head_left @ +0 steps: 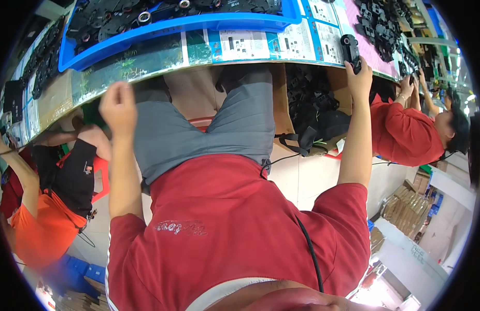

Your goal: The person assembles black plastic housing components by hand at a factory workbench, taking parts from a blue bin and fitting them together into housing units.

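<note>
At the table's front edge on the right, my right hand (360,79) grips the lower end of a long black plastic part (350,47). The part stands out above the fingertips, with a rounded far end, over the printed sheets. On the left, my left hand (118,108) is raised just in front of the table edge, its fingers curled together and slightly blurred. Whether anything sits inside those fingers is hidden. Beyond that hand lies a blue tray (198,23) filled with flat black parts (115,18), some with metal-coloured rings.
Black parts are heaped on a pink surface (349,10) at the far right. Under the table, a cardboard box (280,98) holds more black parts, with a dark bag (328,127) against it. Co-workers sit close on both sides, in orange (45,228) and red (411,129).
</note>
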Demonstrator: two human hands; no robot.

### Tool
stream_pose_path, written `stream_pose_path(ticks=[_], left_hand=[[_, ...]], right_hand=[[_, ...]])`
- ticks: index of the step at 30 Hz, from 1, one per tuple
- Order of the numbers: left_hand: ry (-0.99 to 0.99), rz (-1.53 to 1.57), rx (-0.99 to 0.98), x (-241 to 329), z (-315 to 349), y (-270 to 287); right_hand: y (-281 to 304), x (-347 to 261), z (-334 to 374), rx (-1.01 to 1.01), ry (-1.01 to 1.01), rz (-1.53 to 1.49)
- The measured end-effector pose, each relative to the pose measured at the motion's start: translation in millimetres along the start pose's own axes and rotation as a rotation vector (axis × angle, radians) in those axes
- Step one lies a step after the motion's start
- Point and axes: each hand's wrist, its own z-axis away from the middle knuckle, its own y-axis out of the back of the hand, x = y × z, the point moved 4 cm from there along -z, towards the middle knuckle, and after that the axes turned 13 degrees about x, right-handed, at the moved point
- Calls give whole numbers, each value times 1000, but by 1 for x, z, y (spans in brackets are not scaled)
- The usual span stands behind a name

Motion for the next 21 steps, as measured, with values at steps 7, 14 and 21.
stream_pose_path(ticks=[7,14,21], left_hand=[[569,556,-751,75,113,-82],[763,946,-1097,138,141,-121],[711,1176,-902,144,122,-95]], right_hand=[[6,-8,11,-4,-169,14],[51,-151,124,-231,-716,-980],[94,-264,166,-382,76,-832]])
